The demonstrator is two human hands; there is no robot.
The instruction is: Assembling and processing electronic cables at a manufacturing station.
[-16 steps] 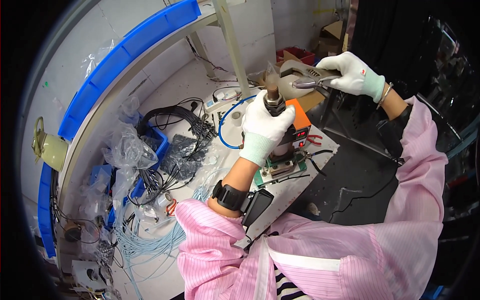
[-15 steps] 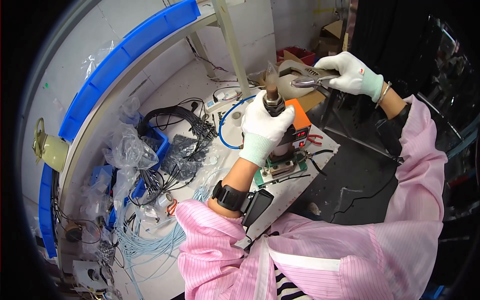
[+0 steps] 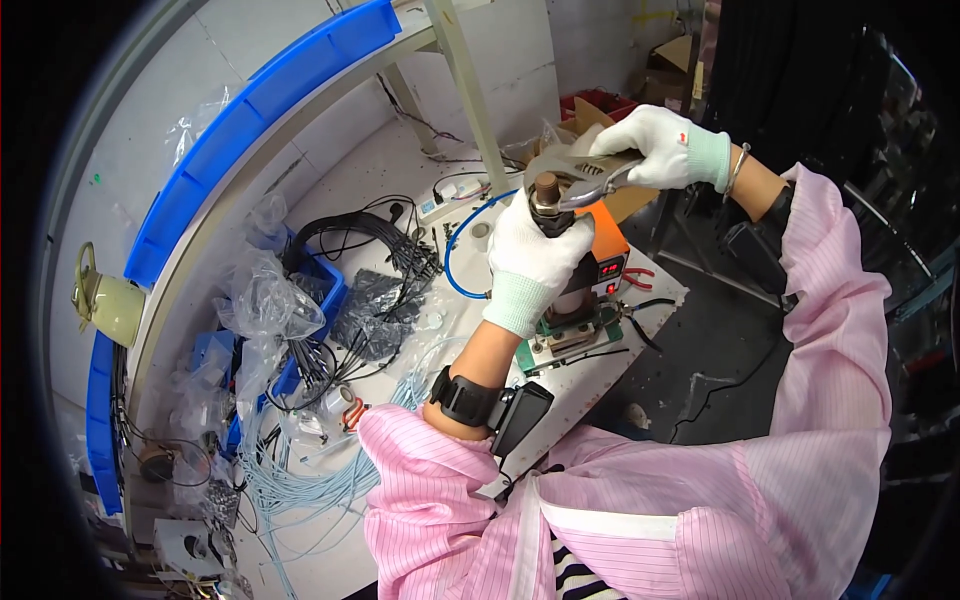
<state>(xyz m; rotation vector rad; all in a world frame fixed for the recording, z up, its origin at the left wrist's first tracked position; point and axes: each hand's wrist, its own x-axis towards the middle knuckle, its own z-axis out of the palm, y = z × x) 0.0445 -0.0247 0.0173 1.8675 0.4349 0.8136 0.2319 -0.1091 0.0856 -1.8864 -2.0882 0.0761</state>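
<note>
My left hand point(image 3: 535, 250), in a white glove, is wrapped round the top of a small bench press point(image 3: 565, 338), just below its upright threaded rod point(image 3: 546, 187) with a dark nut. In my gloved right hand point(image 3: 660, 147) is a large adjustable wrench point(image 3: 606, 184), held roughly level. Its jaws lie at the rod, close above my left hand; whether they grip the nut I cannot tell. Behind the press stands an orange control box point(image 3: 608, 238) with lit red digits. My left glove hides the upper part of the press.
A blue air hose point(image 3: 449, 262) curves left of the press. Red-handled pliers point(image 3: 637, 278) lie beside the control box. Black cables point(image 3: 365, 228), a blue bin point(image 3: 327, 290), plastic bags point(image 3: 265, 300) and coiled light-blue cables point(image 3: 300, 500) crowd the bench's left side. A shelf post point(image 3: 468, 95) rises behind.
My right hand has brought the wrench left and slightly down, from beside the rod to around it. My left hand has kept its hold on the press top.
</note>
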